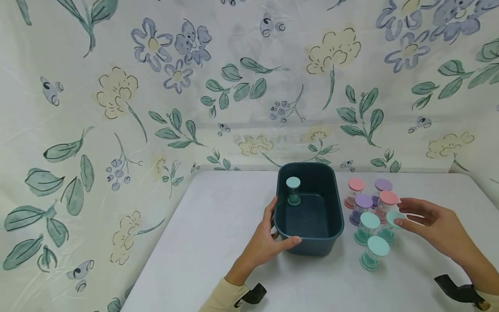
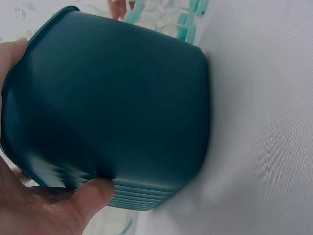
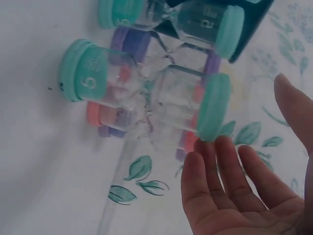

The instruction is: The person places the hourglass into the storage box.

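My left hand [image 1: 259,245] grips the near left corner of a dark teal plastic bin [image 1: 338,203], thumb over the rim and fingers along the outer side. Inside the bin, toward its far left, stands a green-capped hourglass [image 1: 293,183]. Right of the bin, my right hand [image 1: 434,221] is at another green hourglass [image 1: 387,234]. In the right wrist view its fingertips are beside that hourglass's green cap [image 3: 214,107], with the thumb spread well away; whether they touch is unclear.
Around that hourglass stand two more green hourglasses, one nearer [image 1: 377,247] and one at its left [image 1: 368,222]. Behind are pink hourglasses [image 1: 355,184] and purple hourglasses [image 1: 363,201]. All are on a white table [image 1: 202,242], with a flower-printed cloth [image 1: 234,125] hanging behind.
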`<state>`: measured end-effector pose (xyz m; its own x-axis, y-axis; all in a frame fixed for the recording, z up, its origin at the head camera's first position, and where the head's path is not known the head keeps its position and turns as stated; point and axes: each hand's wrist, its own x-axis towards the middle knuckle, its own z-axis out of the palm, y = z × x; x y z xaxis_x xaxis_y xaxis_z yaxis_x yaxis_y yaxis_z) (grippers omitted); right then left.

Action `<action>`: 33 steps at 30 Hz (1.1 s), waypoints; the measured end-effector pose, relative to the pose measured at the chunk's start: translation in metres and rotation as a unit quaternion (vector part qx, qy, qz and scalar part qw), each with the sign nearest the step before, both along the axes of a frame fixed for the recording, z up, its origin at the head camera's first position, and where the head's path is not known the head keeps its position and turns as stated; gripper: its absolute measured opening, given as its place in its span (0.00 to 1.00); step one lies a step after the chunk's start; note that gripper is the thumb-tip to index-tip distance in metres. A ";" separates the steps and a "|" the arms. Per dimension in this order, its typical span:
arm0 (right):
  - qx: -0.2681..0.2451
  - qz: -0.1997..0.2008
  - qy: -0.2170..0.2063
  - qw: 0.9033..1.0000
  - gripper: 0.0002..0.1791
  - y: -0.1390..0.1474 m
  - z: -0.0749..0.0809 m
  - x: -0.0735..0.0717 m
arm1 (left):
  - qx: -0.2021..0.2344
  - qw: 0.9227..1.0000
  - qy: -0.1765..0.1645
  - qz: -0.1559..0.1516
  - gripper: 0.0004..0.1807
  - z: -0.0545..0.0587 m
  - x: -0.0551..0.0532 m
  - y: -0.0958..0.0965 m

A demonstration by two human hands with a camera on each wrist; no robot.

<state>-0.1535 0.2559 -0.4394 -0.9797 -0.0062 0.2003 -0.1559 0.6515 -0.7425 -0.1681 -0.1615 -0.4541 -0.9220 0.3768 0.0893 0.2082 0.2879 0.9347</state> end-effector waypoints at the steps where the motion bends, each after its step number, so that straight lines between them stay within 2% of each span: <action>1: 0.000 -0.002 -0.005 1.000 0.36 0.000 -0.002 0.001 | 0.000 1.000 -0.001 0.000 0.63 0.000 0.000 0.000; 9: -0.003 -0.002 -0.033 0.999 0.36 0.001 -0.014 0.005 | -0.002 1.000 0.004 0.001 0.62 0.001 0.000 0.000; 22: -0.008 -0.005 -0.050 0.999 0.36 0.001 -0.023 0.005 | -0.005 1.000 0.007 0.005 0.62 -0.001 0.000 0.001; 29: -0.012 -0.004 -0.031 0.999 0.32 0.001 -0.024 0.005 | -0.003 1.000 0.008 0.003 0.62 0.000 0.000 0.001; 33: -0.013 -0.008 -0.036 0.999 0.32 0.002 -0.024 0.005 | -0.002 1.000 0.006 0.003 0.62 0.000 0.000 0.001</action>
<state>-0.1481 0.2581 -0.4632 -0.9914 0.0132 0.1300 -0.0923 0.6339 -0.7679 -0.1679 -0.1607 -0.4540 -0.9228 0.3724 0.0992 0.2183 0.2931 0.9308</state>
